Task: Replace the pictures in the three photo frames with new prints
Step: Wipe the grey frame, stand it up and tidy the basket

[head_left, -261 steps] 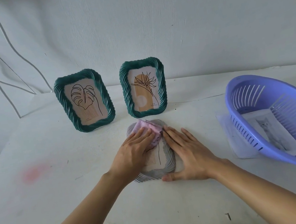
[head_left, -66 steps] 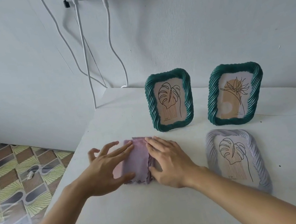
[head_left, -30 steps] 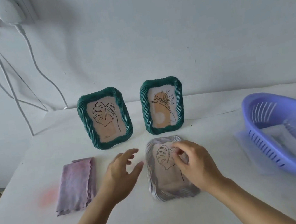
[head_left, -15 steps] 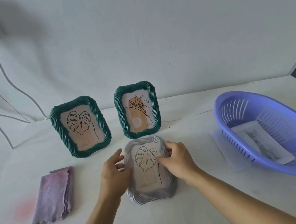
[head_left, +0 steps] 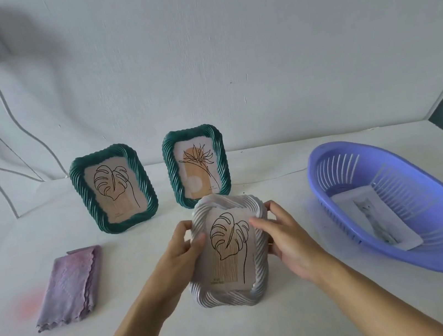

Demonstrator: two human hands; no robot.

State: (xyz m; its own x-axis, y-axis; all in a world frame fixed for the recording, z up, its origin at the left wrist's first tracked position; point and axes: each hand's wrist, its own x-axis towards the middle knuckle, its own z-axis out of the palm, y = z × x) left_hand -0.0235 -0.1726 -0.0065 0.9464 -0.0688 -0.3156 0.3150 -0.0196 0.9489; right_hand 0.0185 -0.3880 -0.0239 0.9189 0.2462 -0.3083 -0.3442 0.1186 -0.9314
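Left hand (head_left: 182, 251) and right hand (head_left: 287, 241) grip white frame (head_left: 229, 297) lengthwise away, face-up.

Both bare forearms reach forward. The left hand (head_left: 182, 251) and right hand (head_left: 284, 234) grip opposite sides of the pale frame (head_left: 229, 297), thumbs lying on its front.

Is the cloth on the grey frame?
No, the cloth lies folded on the table, apart from the grey frame.
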